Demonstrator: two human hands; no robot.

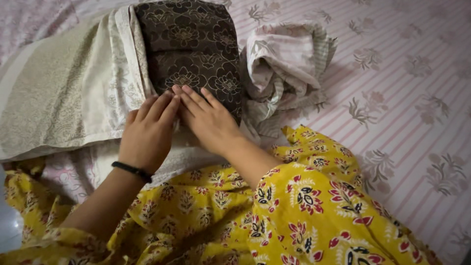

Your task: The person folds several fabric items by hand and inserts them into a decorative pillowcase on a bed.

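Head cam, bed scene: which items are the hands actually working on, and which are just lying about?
In hand:
- dark brown floral cushion, fingertips of both hands on its lower edge
- cream pillowcase around it
- left hand, right hand

Lying about:
- crumpled pale cloth to the right
- pink striped bedsheet
- black wristband

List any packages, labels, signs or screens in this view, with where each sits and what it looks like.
None in view: no package, label, sign or screen.
Only cloth shows: a dark brown flowered pillow under both hands, left hand and right hand, a cream pillowcase to its left, a crumpled pale sheet to its right, all on a pink striped bedsheet.
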